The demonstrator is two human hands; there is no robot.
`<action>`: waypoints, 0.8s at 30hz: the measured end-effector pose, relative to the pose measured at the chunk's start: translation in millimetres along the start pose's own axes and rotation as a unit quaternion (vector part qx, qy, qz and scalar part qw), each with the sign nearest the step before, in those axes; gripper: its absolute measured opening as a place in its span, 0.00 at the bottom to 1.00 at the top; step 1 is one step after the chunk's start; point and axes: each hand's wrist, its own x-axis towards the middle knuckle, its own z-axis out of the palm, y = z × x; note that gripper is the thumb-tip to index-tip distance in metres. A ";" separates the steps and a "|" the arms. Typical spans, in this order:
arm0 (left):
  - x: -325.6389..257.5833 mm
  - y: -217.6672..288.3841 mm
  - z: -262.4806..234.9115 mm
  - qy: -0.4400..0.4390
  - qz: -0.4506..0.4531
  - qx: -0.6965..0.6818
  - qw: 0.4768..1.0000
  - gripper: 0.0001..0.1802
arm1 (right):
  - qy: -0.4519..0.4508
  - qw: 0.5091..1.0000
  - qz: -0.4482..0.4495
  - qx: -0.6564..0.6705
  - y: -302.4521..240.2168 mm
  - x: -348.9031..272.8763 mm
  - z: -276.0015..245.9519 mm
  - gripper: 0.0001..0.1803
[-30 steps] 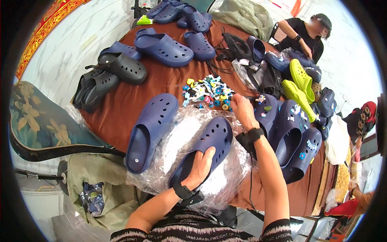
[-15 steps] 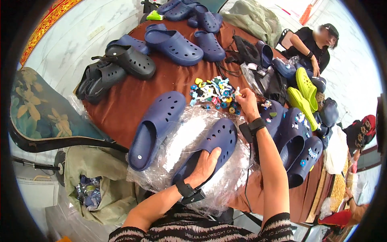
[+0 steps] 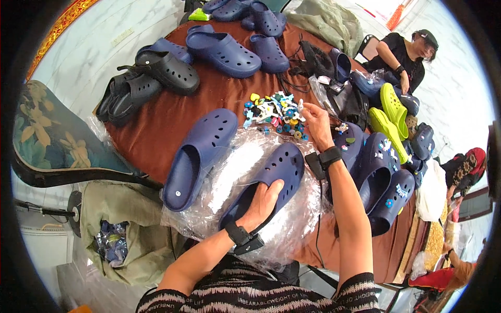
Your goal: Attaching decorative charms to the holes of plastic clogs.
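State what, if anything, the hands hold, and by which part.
Left hand: a navy clog, at its foot opening. Right hand: at the charm pile; whether it grips a charm cannot be told.

Navy blue for the held clog (image 3: 284,169) and the matching clog (image 3: 211,138) beside it. White, yellow, blue and teal across the heap of charms (image 3: 274,112). Reddish brown on the table cover (image 3: 214,99). Black on the strapped clogs (image 3: 169,75), lime green on the bright pair (image 3: 392,107). Pale jagged bands over black on the shirt (image 3: 245,284); golden flowers against blue-green on the padded panel (image 3: 62,138).
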 end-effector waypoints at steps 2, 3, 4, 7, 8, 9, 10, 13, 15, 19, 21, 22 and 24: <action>2.8 -5.0 -1.2 -0.034 0.005 -0.041 0.999 0.23 | -0.049 0.999 0.005 0.014 -6.2 -6.0 -11.4 0.14; 4.0 -5.7 -5.1 -0.018 -0.011 -0.058 0.998 0.22 | -0.061 0.997 0.026 0.038 -16.9 -12.7 -11.5 0.13; 5.3 -6.6 -8.3 -0.018 -0.012 -0.059 0.998 0.22 | -0.073 0.994 0.048 0.062 -24.2 -23.1 -11.5 0.11; 10.2 -14.1 -15.5 -0.049 -0.050 -0.134 0.989 0.25 | -0.152 0.979 0.087 0.106 -31.2 -54.9 -26.7 0.08; 10.6 -13.9 -10.7 -0.055 -0.052 -0.138 0.988 0.25 | -0.175 0.972 0.108 0.116 -31.8 -67.3 -33.6 0.08; 10.7 -11.2 -6.4 -0.060 -0.075 -0.215 0.972 0.26 | -0.181 0.961 0.160 0.136 -32.8 -78.5 -35.8 0.09; 10.8 -8.1 -3.2 -0.063 -0.098 -0.290 0.950 0.26 | -0.202 0.955 0.173 0.133 -25.2 -85.8 -39.2 0.09; 13.9 -8.8 -2.7 -0.094 -0.125 -0.334 0.930 0.27 | -0.229 0.950 0.182 0.112 -10.8 -101.8 -35.0 0.10; 13.5 -9.5 -3.6 -0.099 -0.131 -0.342 0.925 0.28 | -0.224 0.954 0.171 0.101 -8.9 -103.0 -31.4 0.10; 11.2 -7.8 -3.9 -0.088 -0.143 -0.331 0.929 0.21 | -0.194 0.972 0.118 0.057 -4.8 -100.1 -27.0 0.09; 12.1 -6.6 -4.8 -0.093 -0.144 -0.326 0.930 0.22 | -0.181 0.980 0.077 -0.007 -4.6 -100.5 -22.9 0.10; 13.2 -7.4 -5.0 -0.102 -0.142 -0.330 0.928 0.22 | -0.163 0.983 0.036 -0.071 -5.2 -100.9 -20.8 0.11; 13.5 -7.2 -6.2 -0.110 -0.140 -0.335 0.925 0.22 | -0.161 0.982 0.029 -0.099 -16.9 -103.2 -17.3 0.11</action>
